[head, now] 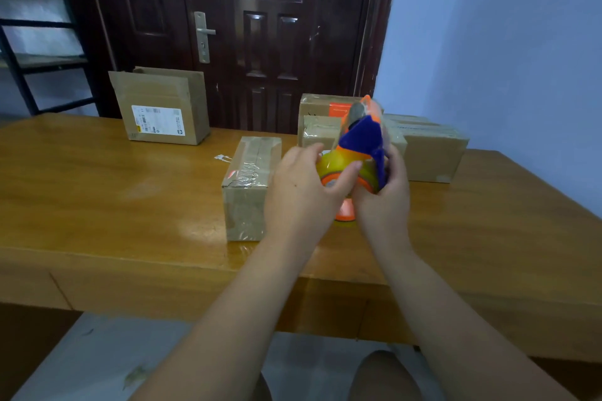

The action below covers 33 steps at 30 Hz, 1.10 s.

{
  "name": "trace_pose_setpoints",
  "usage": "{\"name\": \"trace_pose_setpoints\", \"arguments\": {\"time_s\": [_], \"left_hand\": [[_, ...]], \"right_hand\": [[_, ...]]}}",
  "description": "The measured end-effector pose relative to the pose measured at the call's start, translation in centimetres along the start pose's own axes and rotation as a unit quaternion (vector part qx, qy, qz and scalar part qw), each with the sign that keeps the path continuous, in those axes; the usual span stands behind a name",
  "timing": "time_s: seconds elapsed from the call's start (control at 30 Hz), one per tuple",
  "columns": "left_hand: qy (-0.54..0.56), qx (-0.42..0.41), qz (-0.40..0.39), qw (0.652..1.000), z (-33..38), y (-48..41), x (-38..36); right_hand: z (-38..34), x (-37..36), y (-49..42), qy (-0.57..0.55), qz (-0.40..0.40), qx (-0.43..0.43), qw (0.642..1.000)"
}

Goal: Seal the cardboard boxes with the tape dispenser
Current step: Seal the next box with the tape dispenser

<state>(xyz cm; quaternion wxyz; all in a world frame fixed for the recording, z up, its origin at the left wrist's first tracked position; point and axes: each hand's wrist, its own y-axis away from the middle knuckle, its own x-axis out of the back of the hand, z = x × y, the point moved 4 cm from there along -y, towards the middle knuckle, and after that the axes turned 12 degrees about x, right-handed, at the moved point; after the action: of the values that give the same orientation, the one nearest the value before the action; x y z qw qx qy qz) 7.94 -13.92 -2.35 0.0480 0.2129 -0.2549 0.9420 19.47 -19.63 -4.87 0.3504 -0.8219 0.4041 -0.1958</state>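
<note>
Table (130, 205): glossy varnished wood. Boxes (247, 192): matt brown cardboard, shiny clear tape. Tape dispenser (360, 140): smooth orange-blue plastic. Far door (267, 42): dark glossy.

a glossy wooden table (97, 205) is stretching across the view, light glaring off its top. behind it a dark panelled door (267, 52) is standing closed, its silver handle (205, 31) pointing right. on the left a black metal rack (19, 75) is rising beside the door, and a pale blue wall (505, 42) is filling the right side. grey floor (114, 352) is showing below the table's near edge.
</note>
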Motion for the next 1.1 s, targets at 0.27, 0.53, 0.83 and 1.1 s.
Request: {"name": "trace_pose_setpoints", "arguments": {"time_s": [0.27, 0.53, 0.83, 1.1], "left_hand": [[0.051, 0.021, 0.026, 0.998, -0.2, 0.1, -0.3], [0.256, 0.009, 0.097, 0.962, -0.3, 1.1, 1.2], [0.39, 0.19, 0.008, 0.901, -2.7, -1.0, 1.9], [0.411, 0.213, 0.049, 0.885, -5.5, -1.6, 4.4]], "right_hand": [[0.1, 0.4, 1.5, 0.03, 0.01, 0.098, 0.995], [-0.2, -0.4, 1.7, 0.032, 0.002, 0.111, 0.993], [0.2, 0.3, 1.5, 0.05, -0.021, 0.089, 0.995], [-0.8, -0.3, 0.0, 0.109, -0.106, 0.124, 0.981]]}}
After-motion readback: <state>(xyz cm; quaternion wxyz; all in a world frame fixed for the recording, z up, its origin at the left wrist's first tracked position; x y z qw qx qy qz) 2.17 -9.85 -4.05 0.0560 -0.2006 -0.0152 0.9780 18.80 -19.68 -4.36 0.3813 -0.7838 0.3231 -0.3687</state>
